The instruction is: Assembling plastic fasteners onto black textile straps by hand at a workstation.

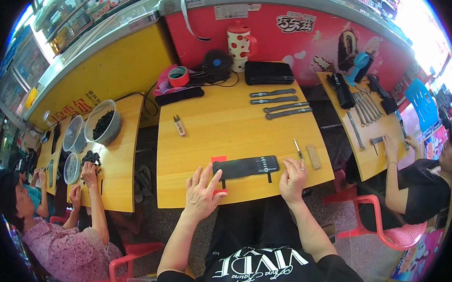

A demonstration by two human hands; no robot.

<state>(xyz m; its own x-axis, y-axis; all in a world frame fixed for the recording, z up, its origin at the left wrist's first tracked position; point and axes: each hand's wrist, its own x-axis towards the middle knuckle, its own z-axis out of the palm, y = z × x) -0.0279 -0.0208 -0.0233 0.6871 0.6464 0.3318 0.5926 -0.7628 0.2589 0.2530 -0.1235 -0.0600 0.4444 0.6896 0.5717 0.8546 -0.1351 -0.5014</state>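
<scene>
A flat black fabric piece with white printing lies near the front edge of my table. Beneath its left end a red piece sticks out, and narrow black tabs show below its lower edge. My left hand rests with spread fingers on that left end and the red piece. Just beyond the right end, my right hand is closed, its fingers curled together; what they hold, if anything, is hidden. Close to it lie a thin pointed tool with a pale handle and a tan block.
Thread snips lie at left. Several black straps and a black stack are farther back, beside a dotted tumbler, fan and tape roll. Co-workers sit at both side tables; tubs stand left.
</scene>
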